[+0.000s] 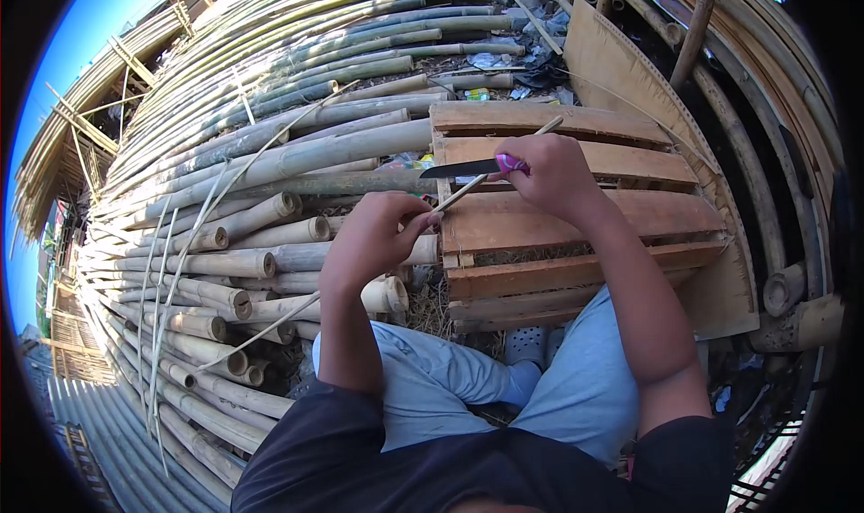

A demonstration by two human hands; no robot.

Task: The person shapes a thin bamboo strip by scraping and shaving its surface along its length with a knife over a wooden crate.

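1. While left hand [382, 229] pinches bamboo strip [463, 192], right hand [551, 173] grips knife [477, 166], fingers closed, blade toward 9 o'clock.
2. Strip's tip: 2 o'clock, over slatted crate [576, 218].
3. Likely shaving; next stroke needs steady pinch.

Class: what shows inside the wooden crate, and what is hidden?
What looks like straw shows through a near gap in the crate, in or beneath it; farther gaps look dark. Slats and the right hand hide the rest.

Piled bamboo poles [360, 149], grey corrugated sheeting [101, 432]
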